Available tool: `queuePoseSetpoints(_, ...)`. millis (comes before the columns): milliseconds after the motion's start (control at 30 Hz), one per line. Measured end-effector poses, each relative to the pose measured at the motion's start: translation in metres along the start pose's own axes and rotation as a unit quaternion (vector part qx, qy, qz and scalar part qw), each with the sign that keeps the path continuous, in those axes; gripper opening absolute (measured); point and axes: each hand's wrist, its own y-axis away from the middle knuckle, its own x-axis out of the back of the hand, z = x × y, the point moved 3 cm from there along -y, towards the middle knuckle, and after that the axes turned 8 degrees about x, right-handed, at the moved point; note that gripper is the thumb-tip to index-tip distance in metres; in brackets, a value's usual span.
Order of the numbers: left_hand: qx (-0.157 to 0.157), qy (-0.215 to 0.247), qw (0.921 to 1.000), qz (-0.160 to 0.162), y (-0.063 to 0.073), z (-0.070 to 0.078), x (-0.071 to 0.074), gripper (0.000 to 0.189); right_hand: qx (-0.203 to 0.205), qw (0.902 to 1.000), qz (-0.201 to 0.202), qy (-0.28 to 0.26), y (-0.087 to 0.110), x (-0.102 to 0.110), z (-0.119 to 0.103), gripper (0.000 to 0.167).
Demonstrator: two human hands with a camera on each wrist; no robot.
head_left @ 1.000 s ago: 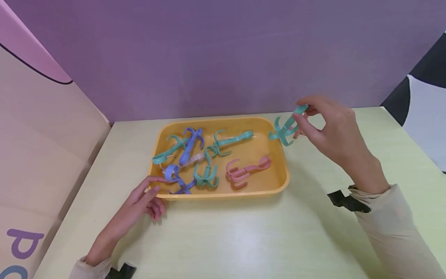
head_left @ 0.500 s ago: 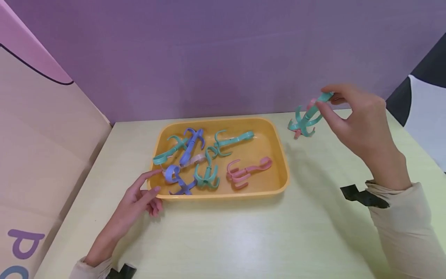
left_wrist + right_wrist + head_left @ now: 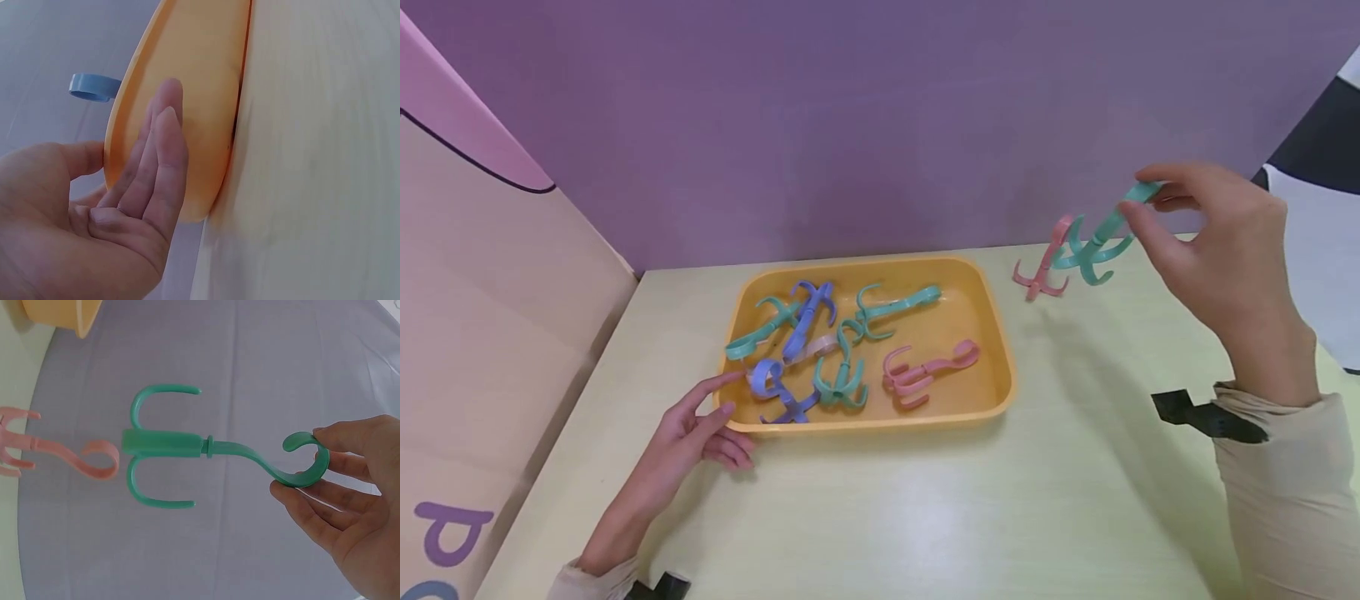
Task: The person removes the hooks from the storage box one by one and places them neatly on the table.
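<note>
At the tray's near left corner, my left hand (image 3: 688, 442) has thumb and index finger at the rim, with the other fingers along the outer wall in the left wrist view. My right hand (image 3: 1225, 242) pinches the curled top of a green rotating multi-prong hook (image 3: 169, 442). It hangs above the table's far right side, prongs downward. Beside it, a pink hook (image 3: 1043, 262) stands on its prongs at the table's back. The yellow tray (image 3: 880, 427) holds several green and blue hooks, another pink hook (image 3: 928, 369) and a translucent pale one (image 3: 820, 344).
A purple backdrop (image 3: 850, 125) rises behind the pale table (image 3: 925, 508). To the left stands a light panel (image 3: 490, 333) with lettering. A black and white patterned surface (image 3: 1318, 167) lies beyond the table's right side.
My right hand has carried the green hook up and right from the tray's right rim, past the standing pink hook. My left hand stays at the tray's corner, index finger slightly shifted.
</note>
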Motion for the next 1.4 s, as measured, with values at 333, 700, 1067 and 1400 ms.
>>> queuePoseSetpoints(333,0.004,0.016,0.9998,-0.006,0.001,-0.005,0.002,0.049,-0.015,0.9996,0.024,-0.001,-0.003,0.005,0.01,0.024)
queuePoseSetpoints(700,0.008,0.019,0.9998,-0.005,-0.001,-0.007,0.001,0.047,-0.054,0.9979,-0.025,0.027,0.008,-0.01,0.047,0.028)
queuePoseSetpoints(1067,0.009,0.012,0.9999,0.0,-0.002,-0.005,0.0,0.045,-0.111,0.99,-0.079,0.037,0.03,-0.04,0.092,0.035)
queuePoseSetpoints(1400,0.012,0.007,0.9999,0.004,-0.003,-0.006,0.0,0.045,-0.125,0.9876,-0.088,0.035,0.042,-0.068,0.112,0.034)
